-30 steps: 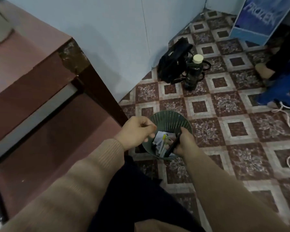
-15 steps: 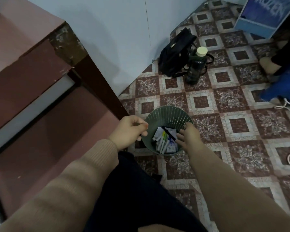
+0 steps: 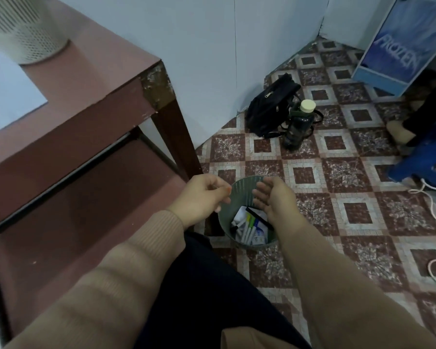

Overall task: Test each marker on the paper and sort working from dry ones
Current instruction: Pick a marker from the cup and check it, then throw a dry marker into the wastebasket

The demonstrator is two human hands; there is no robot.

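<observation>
A small green bin (image 3: 239,187) stands on the tiled floor beside the table leg. Inside it lie several white markers (image 3: 248,229) with coloured caps, a black marker (image 3: 258,218) across them, and some paper scraps. My right hand (image 3: 275,197) hovers over the bin's right rim, fingers relaxed and holding nothing. My left hand (image 3: 202,195) hangs just left of the bin with its fingers loosely curled; nothing shows in it. A white sheet of paper (image 3: 8,91) lies on the brown table (image 3: 86,114) at the left.
A white perforated cylinder (image 3: 20,28) stands on the table. A black bag (image 3: 269,104) and a dark bottle (image 3: 298,124) sit on the floor by the wall. A blue box (image 3: 395,46), a blue stool (image 3: 423,162), another person's foot and white cables lie to the right.
My right hand held the black marker over the bin, let it drop inside, then rose with straightened fingers. My left hand's fist has loosened and stayed beside the bin.
</observation>
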